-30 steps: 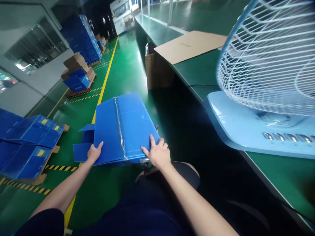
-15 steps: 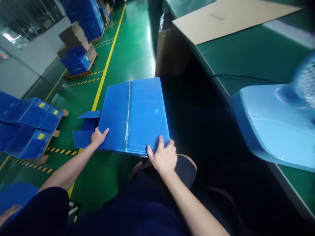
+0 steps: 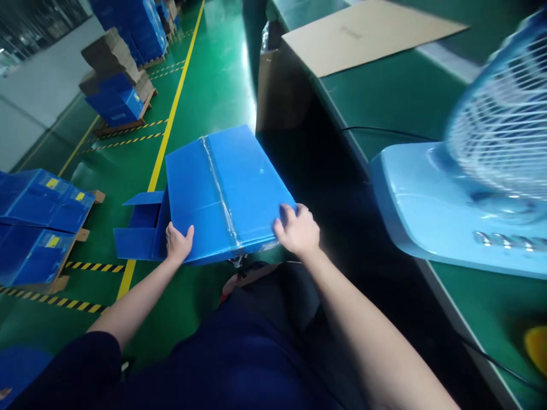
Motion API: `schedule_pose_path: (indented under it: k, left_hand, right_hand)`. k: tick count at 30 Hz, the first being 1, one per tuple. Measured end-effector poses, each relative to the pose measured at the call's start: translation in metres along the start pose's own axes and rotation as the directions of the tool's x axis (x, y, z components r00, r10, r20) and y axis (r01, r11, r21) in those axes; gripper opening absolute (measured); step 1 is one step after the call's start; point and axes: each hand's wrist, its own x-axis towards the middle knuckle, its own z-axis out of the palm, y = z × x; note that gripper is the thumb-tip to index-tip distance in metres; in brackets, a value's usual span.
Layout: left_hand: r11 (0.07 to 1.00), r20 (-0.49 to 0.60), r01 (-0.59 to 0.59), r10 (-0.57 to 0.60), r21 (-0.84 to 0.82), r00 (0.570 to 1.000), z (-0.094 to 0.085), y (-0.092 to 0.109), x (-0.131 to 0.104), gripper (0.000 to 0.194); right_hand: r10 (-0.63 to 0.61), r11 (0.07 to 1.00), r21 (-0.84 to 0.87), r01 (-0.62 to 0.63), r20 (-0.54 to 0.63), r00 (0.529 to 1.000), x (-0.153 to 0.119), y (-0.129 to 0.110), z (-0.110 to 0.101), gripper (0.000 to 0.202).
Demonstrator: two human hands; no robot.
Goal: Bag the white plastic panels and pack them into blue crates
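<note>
A blue box [image 3: 196,182] with clear tape along the middle of its top lies in front of me, turned at an angle. My left hand [image 3: 178,244] grips its near left corner, thumb on the top face and fingers round the side. At the near right corner, my right hand [image 3: 299,229] holds the edge, fingertips on top. Just left of it on the floor stands another blue box [image 3: 134,244] with its flaps open. What supports the taped box is mostly hidden beneath it.
On my right, a green-topped table [image 3: 359,97] carries a flat cardboard sheet [image 3: 363,37], a light-blue fan [image 3: 419,199] and a black cable [image 3: 388,132]. Blue boxes [image 3: 38,228] sit on a pallet at left. Farther off is a pallet of cardboard [image 3: 109,54]. Yellow lines mark the green floor.
The taped box has rotated, its far edge swinging left and its near right corner moving right. Both hands have stayed on it. My view has turned right, showing more of the fan.
</note>
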Motion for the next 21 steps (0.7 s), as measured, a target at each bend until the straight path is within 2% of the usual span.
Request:
schedule_pose_path:
  k: [1, 2, 3, 5, 7, 8, 11, 13, 14, 16, 19, 21]
  left_hand:
    - [0.992, -0.041, -0.125, 0.125, 0.01, 0.991, 0.0, 0.004, -0.004, 0.097]
    - [0.963, -0.061, -0.268, 0.27, 0.028, 0.961, -0.001, 0.008, -0.008, 0.094]
    - [0.91, -0.053, -0.411, 0.414, 0.047, 0.909, -0.002, 0.013, -0.011, 0.09]
    - [0.767, 0.027, -0.639, 0.639, 0.055, 0.769, -0.002, 0.027, -0.013, 0.083]
    - [0.639, 0.118, -0.769, 0.761, 0.029, 0.638, 0.001, 0.047, -0.011, 0.076]
    - [0.591, 0.157, -0.807, 0.795, 0.014, 0.585, 0.003, 0.057, -0.009, 0.073]
    - [0.494, 0.314, -0.869, 0.827, -0.008, 0.467, 0.011, 0.084, -0.002, 0.071]
    - [0.465, 0.428, -0.885, 0.798, 0.013, 0.425, 0.016, 0.093, 0.001, 0.07]
    - [0.46, 0.458, -0.887, 0.782, 0.034, 0.423, 0.019, 0.093, 0.003, 0.07]
    - [0.451, 0.451, -0.89, 0.783, 0.065, 0.429, 0.027, 0.091, 0.012, 0.071]
    - [0.376, 0.437, -0.926, 0.827, 0.036, 0.353, 0.042, 0.084, 0.03, 0.075]
    - [0.347, 0.435, -0.937, 0.84, 0.026, 0.323, 0.048, 0.082, 0.038, 0.077]
  right_hand:
    - [0.001, 1.0, -0.007, -0.001, 0.014, 1.0, -0.001, 0.0, -0.001, 0.065]
    - [0.001, 1.0, -0.013, -0.001, 0.025, 1.0, -0.002, -0.001, -0.002, 0.065]
    - [-0.001, 1.0, -0.016, 0.002, 0.035, 0.999, -0.003, -0.001, -0.002, 0.065]
    - [-0.009, 1.0, -0.01, 0.01, 0.049, 0.999, -0.003, 0.0, -0.002, 0.066]
    - [-0.014, 1.0, 0.01, 0.014, 0.064, 0.998, -0.001, 0.001, -0.003, 0.067]
    - [-0.011, 1.0, 0.026, 0.009, 0.073, 0.997, 0.0, 0.001, -0.005, 0.066]
    - [0.005, 0.994, 0.11, -0.014, 0.075, 0.997, -0.001, -0.005, -0.018, 0.064]
    - [0.021, 0.99, 0.142, -0.026, 0.037, 0.999, -0.01, -0.011, -0.028, 0.062]
    - [0.042, 0.992, 0.121, -0.043, 0.013, 0.999, -0.016, -0.014, -0.032, 0.062]
    - [0.086, 0.994, 0.076, -0.082, -0.047, 0.995, -0.031, -0.016, -0.035, 0.063]
    - [0.021, 0.995, 0.098, 0.003, -0.245, 0.969, -0.067, -0.016, -0.046, 0.056]
    - [-0.027, 0.992, 0.108, 0.067, -0.336, 0.941, -0.099, -0.017, -0.065, 0.053]
